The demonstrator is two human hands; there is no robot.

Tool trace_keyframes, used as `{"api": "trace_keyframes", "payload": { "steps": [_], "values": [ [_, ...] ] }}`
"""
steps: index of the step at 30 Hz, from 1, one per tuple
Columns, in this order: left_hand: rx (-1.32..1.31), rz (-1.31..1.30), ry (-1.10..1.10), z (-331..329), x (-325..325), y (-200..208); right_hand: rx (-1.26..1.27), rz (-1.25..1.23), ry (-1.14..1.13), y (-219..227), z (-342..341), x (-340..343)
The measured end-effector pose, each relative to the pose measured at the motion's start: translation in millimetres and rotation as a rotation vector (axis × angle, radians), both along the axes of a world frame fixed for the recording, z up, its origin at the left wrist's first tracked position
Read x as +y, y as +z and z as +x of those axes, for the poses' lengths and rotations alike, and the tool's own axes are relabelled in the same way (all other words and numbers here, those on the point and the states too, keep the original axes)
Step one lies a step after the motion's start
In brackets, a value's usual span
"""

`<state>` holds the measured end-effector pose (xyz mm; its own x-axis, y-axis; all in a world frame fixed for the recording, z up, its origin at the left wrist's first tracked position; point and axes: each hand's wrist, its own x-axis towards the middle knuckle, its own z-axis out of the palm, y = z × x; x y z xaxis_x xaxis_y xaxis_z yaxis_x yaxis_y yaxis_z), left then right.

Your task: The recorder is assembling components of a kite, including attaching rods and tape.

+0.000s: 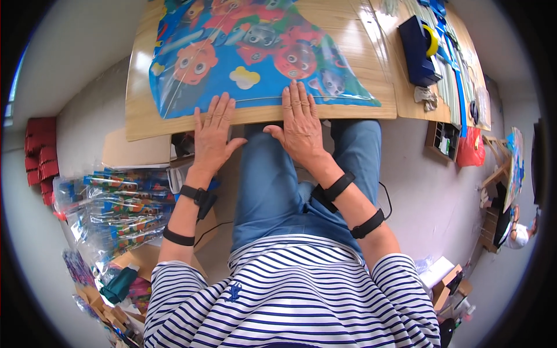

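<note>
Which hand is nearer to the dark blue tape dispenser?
Right. The right hand rests at the near edge of the colourful sheet, left of the tape dispenser; the left hand rests farther left along that edge.

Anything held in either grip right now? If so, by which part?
Nothing is held: left grip and right grip lie palm-down, fingers extended over the near edge of the glossy cartoon-printed sheet.

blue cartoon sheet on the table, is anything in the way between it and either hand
Nothing visible: the left hand and right hand both reach over the near edge of the blue cartoon sheet. The tape dispenser stands off to the right.
</note>
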<state>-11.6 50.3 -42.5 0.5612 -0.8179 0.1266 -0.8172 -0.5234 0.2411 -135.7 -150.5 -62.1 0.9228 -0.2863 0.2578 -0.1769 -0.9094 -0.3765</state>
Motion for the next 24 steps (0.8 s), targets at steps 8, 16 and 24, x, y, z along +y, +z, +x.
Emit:
{"api": "trace_keyframes", "payload": {
  "steps": [8, 16, 24],
  "values": [
    [-0.042, 0.028, -0.007, 1, 3, -2, 0.035, -0.037, -0.188, -1, -32, -30],
    [-0.050, 0.058, 0.009, 0, 1, -2, 0.070, -0.123, -0.265, 0, -54, -58],
    [-0.040, 0.050, 0.013, 0, 3, -4, 0.194, -0.200, -0.388, 3, -84, -95]
  ]
}}
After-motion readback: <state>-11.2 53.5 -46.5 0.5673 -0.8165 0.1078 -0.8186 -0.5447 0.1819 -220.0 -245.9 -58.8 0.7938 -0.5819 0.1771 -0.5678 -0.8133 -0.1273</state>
